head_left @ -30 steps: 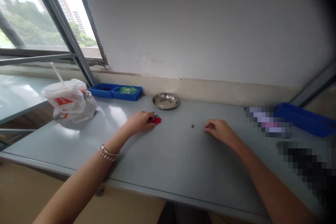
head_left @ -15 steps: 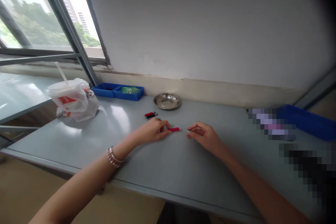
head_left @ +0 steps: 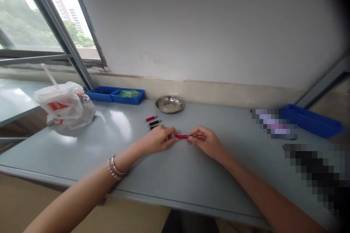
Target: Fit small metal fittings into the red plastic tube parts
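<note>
My left hand [head_left: 161, 139] is closed, pinching a red pen barrel [head_left: 182, 137] between thumb and fingertips, level just above the table. My right hand [head_left: 206, 142] is closed on a small silver pen tip [head_left: 190, 136], mostly covered by the fingers. This piece meets the barrel's right end; whether it sits inside cannot be made out. Beyond my left hand lie a short red pen part [head_left: 150, 118] and a black pen part [head_left: 155, 123], each with a silver end. Another black part [head_left: 153, 127] is partly hidden behind that hand.
A round steel dish [head_left: 169, 104] stands by the wall. Left of it are two blue bins [head_left: 128, 99], one holding green packets. A plastic bag with a cup [head_left: 64, 105] stands far left. At right are a blue tray [head_left: 311, 121] and blurred-out items.
My right hand has brought the silver pen tip left against the red barrel, closing the gap between them. The camera view has turned slightly to the right.
</note>
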Motion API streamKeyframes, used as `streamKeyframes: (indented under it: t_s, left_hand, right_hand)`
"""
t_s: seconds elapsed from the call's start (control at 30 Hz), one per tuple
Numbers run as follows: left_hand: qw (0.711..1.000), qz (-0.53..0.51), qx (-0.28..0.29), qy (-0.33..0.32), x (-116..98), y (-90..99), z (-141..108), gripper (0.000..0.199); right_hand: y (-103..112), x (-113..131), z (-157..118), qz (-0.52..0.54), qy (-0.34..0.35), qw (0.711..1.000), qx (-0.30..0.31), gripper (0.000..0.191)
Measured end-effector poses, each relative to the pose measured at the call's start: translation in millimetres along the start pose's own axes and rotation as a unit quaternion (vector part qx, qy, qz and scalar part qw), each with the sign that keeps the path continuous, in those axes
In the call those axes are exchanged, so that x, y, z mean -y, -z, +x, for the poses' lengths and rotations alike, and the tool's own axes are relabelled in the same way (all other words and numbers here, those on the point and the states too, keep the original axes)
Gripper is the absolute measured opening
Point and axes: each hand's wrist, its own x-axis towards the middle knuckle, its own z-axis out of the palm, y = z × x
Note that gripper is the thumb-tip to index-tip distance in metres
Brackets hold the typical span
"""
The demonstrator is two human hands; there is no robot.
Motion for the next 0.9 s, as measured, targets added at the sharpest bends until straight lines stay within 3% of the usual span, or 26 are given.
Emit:
streamKeyframes:
  t_s: [0.5,0.73,0.9]
  left_hand:
    - [1.0,0.011,0.007,0.004,-1.4,-5.1,-0.6,0.017]
    - [1.0,0.025,0.003,-0.001,-0.1,-4.8,-0.1,0.017]
    - [1.0,0.023,-0.002,0.001,0.3,-4.3,-0.1,0.018]
  right_hand:
    - [-0.2,-3.6,-2.7,-0.163,0.073,0.984,-0.02,0.001]
    - [-0.5,-2.1,-3.8,-0.179,0.07,0.981,-0.022,0.002]
    - [0.7,0.6,-4.3,-0.218,0.063,0.974,-0.023,0.013]
